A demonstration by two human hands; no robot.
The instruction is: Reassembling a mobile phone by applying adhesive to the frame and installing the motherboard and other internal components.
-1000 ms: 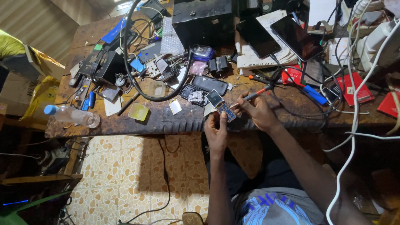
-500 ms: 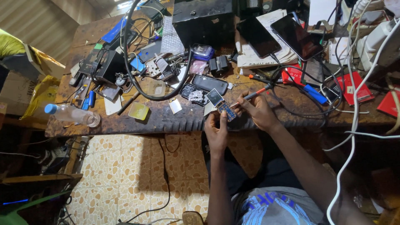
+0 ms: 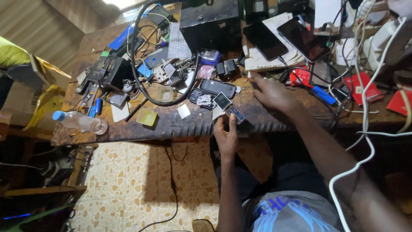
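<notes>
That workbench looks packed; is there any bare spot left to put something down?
Some. The bench is bare along its front edge between the bottle and the left hand, and at the back-left corner. The middle, around the black cable loop, is crowded.

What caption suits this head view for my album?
Left hand holds a small keypad phone at a cluttered workbench; right hand rests flat beside it.

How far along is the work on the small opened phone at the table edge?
Done: the small phone lies opened, screen and keypad board bare. In hand: the left hand steadies it at the table edge; the right hand is off it, resting among the cables. Left: no cover is on it yet.
</notes>
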